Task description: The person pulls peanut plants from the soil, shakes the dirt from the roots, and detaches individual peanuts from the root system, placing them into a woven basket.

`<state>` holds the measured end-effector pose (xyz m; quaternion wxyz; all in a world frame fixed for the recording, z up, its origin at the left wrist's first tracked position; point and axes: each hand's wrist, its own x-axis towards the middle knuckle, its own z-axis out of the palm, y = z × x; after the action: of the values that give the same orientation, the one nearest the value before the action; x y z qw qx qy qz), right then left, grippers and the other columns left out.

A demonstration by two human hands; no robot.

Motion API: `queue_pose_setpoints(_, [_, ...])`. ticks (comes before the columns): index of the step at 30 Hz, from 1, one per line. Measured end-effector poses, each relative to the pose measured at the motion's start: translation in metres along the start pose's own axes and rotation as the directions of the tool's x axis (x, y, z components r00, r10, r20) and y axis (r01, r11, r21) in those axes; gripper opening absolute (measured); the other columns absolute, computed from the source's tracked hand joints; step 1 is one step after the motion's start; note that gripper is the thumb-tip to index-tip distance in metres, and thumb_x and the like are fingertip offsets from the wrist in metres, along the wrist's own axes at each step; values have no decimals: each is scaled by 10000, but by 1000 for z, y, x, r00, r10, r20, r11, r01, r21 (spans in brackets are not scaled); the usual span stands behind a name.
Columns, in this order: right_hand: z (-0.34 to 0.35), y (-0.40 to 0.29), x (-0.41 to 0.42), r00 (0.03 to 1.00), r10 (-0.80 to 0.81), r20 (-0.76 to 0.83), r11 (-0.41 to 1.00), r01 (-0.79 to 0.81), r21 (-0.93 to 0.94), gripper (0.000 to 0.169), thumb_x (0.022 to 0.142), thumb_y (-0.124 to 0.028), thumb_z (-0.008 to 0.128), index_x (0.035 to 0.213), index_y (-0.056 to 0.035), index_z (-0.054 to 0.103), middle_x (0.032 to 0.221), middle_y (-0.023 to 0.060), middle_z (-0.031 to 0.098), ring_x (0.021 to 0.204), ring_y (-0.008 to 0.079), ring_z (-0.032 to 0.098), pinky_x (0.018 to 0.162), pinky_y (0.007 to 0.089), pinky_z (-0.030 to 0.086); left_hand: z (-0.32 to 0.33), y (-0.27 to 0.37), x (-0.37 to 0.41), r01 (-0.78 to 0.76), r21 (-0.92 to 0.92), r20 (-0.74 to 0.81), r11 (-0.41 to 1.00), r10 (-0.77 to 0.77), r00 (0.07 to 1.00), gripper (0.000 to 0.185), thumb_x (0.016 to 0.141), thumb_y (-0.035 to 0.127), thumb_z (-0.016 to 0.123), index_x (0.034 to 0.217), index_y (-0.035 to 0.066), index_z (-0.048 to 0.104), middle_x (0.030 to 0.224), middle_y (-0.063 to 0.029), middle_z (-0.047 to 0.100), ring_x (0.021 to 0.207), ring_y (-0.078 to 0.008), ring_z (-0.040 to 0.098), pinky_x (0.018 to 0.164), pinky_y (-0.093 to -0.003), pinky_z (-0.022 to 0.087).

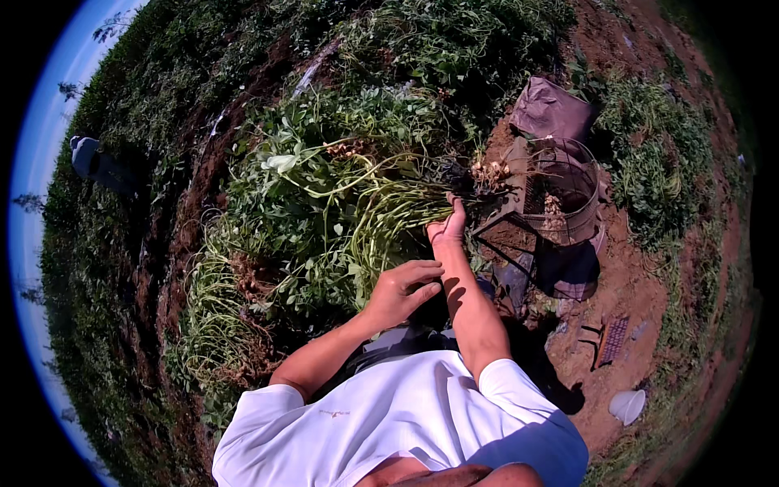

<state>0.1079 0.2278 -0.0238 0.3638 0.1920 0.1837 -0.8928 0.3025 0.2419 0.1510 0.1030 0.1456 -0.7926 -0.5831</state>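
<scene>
My right hand [449,223] is closed around a thick bundle of green peanut plant stems [401,198]. Leaves of the bundle trail off to the left, and its root end, with pale peanut pods [489,173], points right towards a round wire-mesh basket [578,228]. Beside my right forearm, my left hand [406,289] hovers with bent fingers and the thumb apart, nothing visible in it. Peanut pods [553,210] show inside the basket. A wooden board [517,176] stands at the basket's near side, close to the roots.
Pulled peanut plants [219,304] lie heaped at left, roots showing. Behind the basket is a brownish-purple sack [551,109]. On bare soil at right are a small low stool [610,342], apparently tipped over, and a white bucket [627,406]. A pale, person-like figure [88,158] appears far left.
</scene>
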Motion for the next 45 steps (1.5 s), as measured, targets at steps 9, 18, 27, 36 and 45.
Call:
queue_pose_setpoints(9, [-35, -102, 39, 965, 3, 263, 990, -40, 135, 375, 788, -184, 615, 1116, -5, 644, 1076, 154, 685, 962, 326, 660, 910, 460, 538, 10, -69, 236, 52, 754, 320, 655, -435, 842, 1301, 613, 854, 643, 1467, -71, 315, 1276, -285, 566, 1136, -413, 595, 961, -461, 475])
queue_pose_setpoints(18, [-28, -194, 62, 961, 149, 232, 977, -180, 116, 413, 835, -152, 601, 1213, 14, 611, 1183, 141, 670, 1053, 330, 642, 973, 470, 497, 114, -82, 241, 92, 787, -41, 611, -96, 995, 619, 679, 234, 768, 1211, 7, 548, 755, -161, 659, 729, -355, 657, 735, -447, 504])
queue_pose_setpoints(27, [-26, -205, 73, 977, -101, -187, 984, 70, -164, 337, 887, -334, 735, 1123, -121, 622, 1030, 31, 677, 857, 201, 658, 750, 362, 557, 131, -90, 259, -225, 974, 217, 35, 163, 963, 595, 835, 83, 545, 1413, -32, 460, 776, -74, 582, 702, -202, 565, 709, -351, 424])
queue_pose_setpoints(36, [-27, -153, 77, 946, -195, -260, 981, 187, -55, 356, 920, -430, 642, 1064, -105, 627, 977, 37, 661, 871, 219, 642, 765, 395, 553, 83, -112, 248, -137, 849, 190, 510, -54, 980, 679, 804, 186, 667, 1395, -29, 412, 1114, -194, 626, 1017, -355, 647, 829, -469, 509])
queue_pose_setpoints(45, [1, -109, 72, 1000, 5, 15, 992, -3, -128, 224, 903, -221, 710, 1063, -80, 639, 1026, 51, 696, 954, 216, 656, 913, 370, 502, 45, -143, 274, 87, 628, 79, 774, -174, 982, 399, 752, 131, 714, 1079, -26, 547, 840, -259, 679, 803, -442, 665, 715, -502, 525])
